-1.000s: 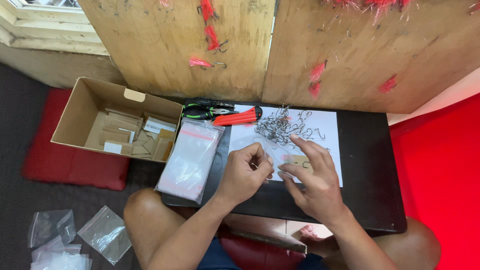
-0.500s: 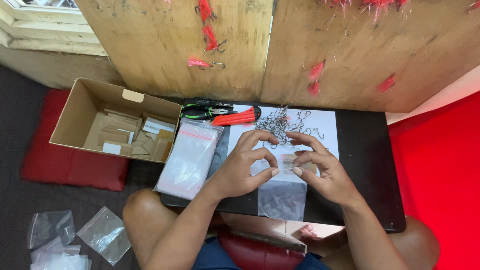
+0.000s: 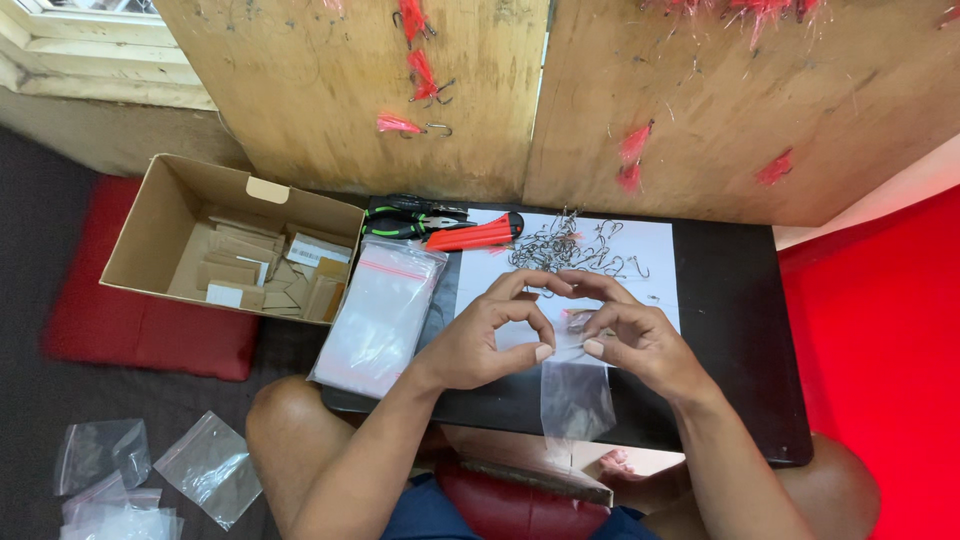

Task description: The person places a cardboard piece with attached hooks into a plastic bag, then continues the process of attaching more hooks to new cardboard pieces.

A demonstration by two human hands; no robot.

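Both hands (image 3: 560, 335) grip clear bag (image 3: 575, 395) | hook pile (image 3: 570, 250) behind | pliers (image 3: 440, 228) left

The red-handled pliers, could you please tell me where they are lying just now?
In the head view, the red-handled pliers lie at the black table's far edge, between green-handled pliers and the pile of metal hooks.

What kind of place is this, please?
Probably a small home workshop for packing fishing hooks: a pile of metal hooks on white paper, a stack of clear zip bags, and red feathered lures pinned on plywood boards.
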